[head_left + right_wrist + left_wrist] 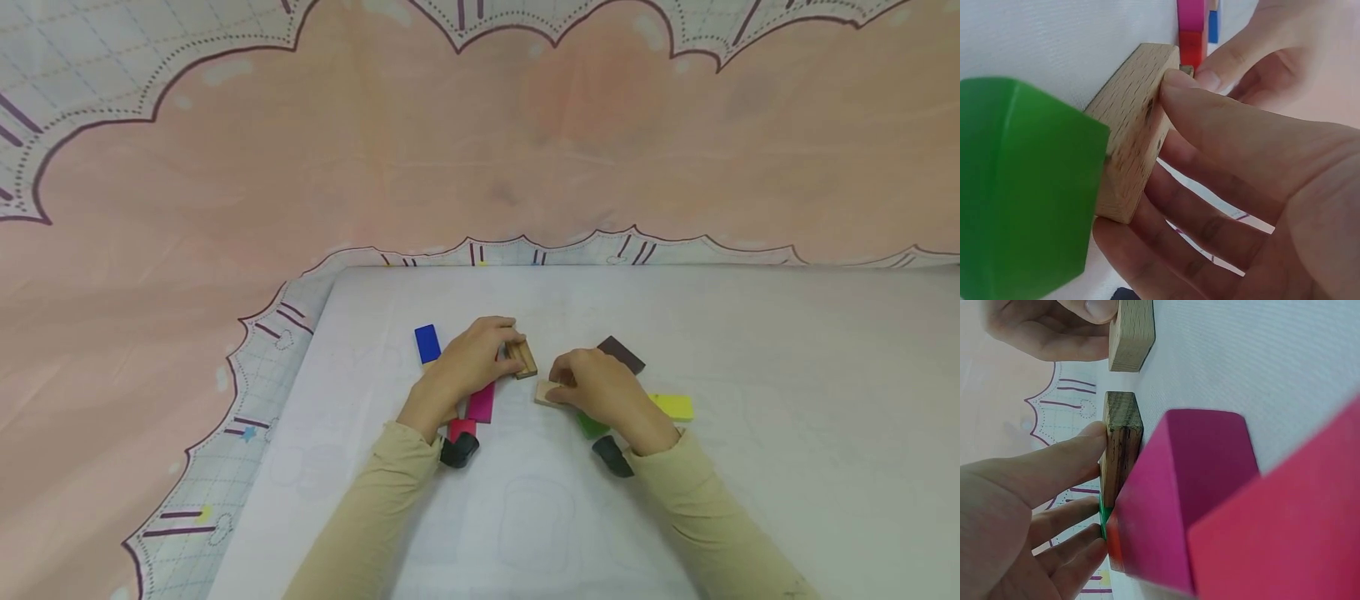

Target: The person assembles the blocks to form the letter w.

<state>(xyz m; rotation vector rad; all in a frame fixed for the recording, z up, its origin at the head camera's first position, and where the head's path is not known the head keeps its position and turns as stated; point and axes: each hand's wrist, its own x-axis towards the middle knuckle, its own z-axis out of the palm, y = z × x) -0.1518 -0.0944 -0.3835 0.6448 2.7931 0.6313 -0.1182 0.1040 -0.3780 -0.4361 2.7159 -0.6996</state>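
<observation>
Nearest the lens on my right-wrist feed: a green block [1029,187], smooth-faced, just on the near side of the right hand [603,392]. That hand pinches a pale wooden block [1138,94] between thumb and fingers: bare wood, short grain flecks, a few dark marks on one face, crisp edges. I read the left hand [465,358] as gripping a streaked wooden block [1121,447], browner, dark lines running lengthwise, greyish end. Both wooden blocks lie between the hands, a narrow gap apart; whether either bears on the table I cannot tell.

Edges and room: a magenta block [481,406] and a red block [462,429] lie on the near side of the left grip, a blue block [428,344] off its outer far side. A dark brown block [621,354] sits just beyond the right grip, a yellow block [673,407] outward of that wrist. I note white table [810,375] stretching well past the yellow block, and between the sleeves [352,533]. Its left edge runs outward of the left grip; its far edge lies beyond both.
</observation>
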